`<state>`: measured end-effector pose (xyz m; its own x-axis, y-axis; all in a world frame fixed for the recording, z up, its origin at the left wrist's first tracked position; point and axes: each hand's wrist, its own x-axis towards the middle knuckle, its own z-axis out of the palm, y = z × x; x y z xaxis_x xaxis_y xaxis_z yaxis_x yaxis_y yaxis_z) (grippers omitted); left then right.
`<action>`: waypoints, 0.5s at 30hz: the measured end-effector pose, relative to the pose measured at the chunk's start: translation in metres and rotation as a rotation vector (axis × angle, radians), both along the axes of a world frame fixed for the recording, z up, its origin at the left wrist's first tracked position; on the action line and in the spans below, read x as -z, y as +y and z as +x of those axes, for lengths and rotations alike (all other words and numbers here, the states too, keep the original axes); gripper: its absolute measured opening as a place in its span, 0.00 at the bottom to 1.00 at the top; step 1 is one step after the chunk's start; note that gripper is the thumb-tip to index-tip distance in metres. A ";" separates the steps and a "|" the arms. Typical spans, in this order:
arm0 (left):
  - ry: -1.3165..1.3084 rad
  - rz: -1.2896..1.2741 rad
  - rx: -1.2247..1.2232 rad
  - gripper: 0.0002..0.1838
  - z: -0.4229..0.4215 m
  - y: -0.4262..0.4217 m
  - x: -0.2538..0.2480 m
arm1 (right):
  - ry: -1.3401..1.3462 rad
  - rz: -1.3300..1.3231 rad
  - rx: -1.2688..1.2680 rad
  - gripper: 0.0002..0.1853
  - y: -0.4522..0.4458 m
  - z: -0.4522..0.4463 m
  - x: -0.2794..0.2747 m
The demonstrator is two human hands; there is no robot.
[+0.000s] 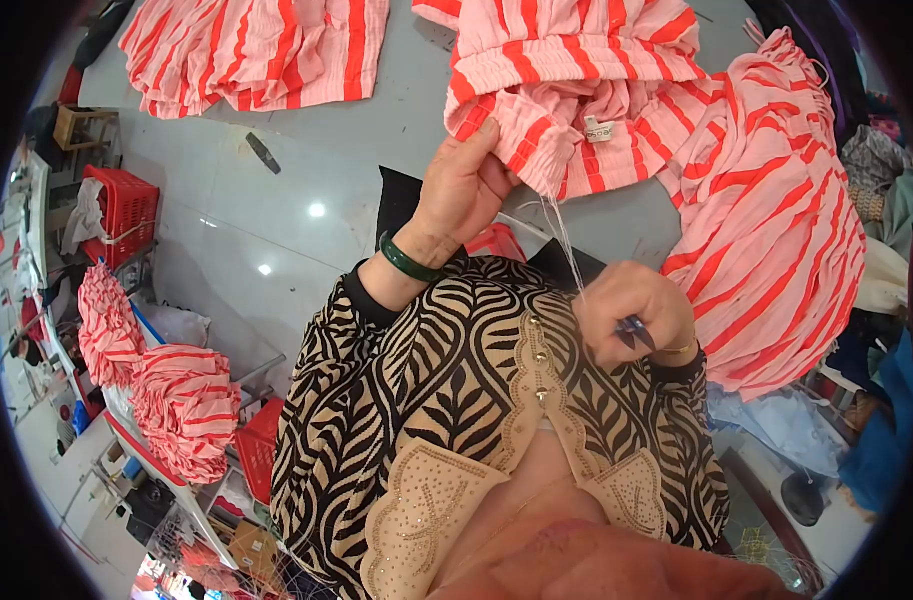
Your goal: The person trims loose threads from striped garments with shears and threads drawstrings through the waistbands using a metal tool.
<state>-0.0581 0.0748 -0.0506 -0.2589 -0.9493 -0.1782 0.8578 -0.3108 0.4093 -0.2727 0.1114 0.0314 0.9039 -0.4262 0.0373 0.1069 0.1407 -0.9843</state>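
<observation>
My left hand is closed on the gathered edge of a pink garment with red stripes, pinching it between thumb and fingers. A small white label shows inside its elastic waistband. From the pinched edge, loose white threads run down, taut, to my right hand. That hand is a fist in front of my chest, wrapped round dark blue thread snips whose pointed tips stick out. The thread ends are hidden in the fist.
More striped garments lie on the grey table: one at the far left, a bunched pile at the right. A dark small tool lies on the table. A red basket and striped bundles are at the left.
</observation>
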 end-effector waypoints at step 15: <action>-0.180 0.007 -0.078 0.15 0.001 0.013 -0.004 | 0.516 -0.180 0.656 0.10 0.009 0.045 0.040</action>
